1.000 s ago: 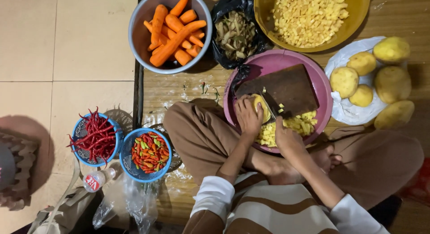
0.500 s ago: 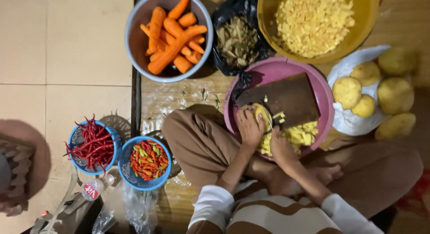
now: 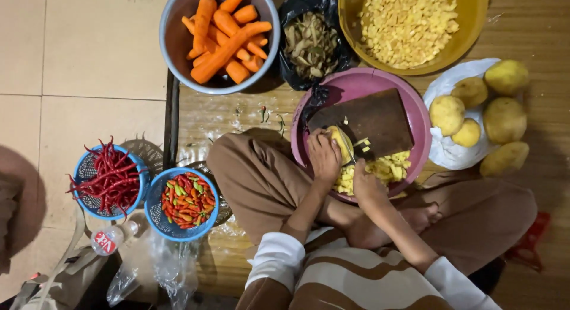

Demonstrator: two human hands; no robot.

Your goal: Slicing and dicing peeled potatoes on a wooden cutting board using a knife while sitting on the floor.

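I see my left hand (image 3: pixel 325 157) clamped on a peeled yellow potato (image 3: pixel 338 139) at the left edge of the dark wooden cutting board (image 3: pixel 371 121) inside the round pink plastic basin (image 3: pixel 362 84). Just right, my right hand (image 3: pixel 368 184) is closed around a thin-bladed knife (image 3: pixel 349 148) against the potato, above the pile of yellow potato cubes (image 3: pixel 386 167).

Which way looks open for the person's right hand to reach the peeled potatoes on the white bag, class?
Probably yes, sideways to its right. The right hand grips a knife at the pink basin; the peeled potatoes lie beside that basin with nothing between. It would likely set the knife down first.
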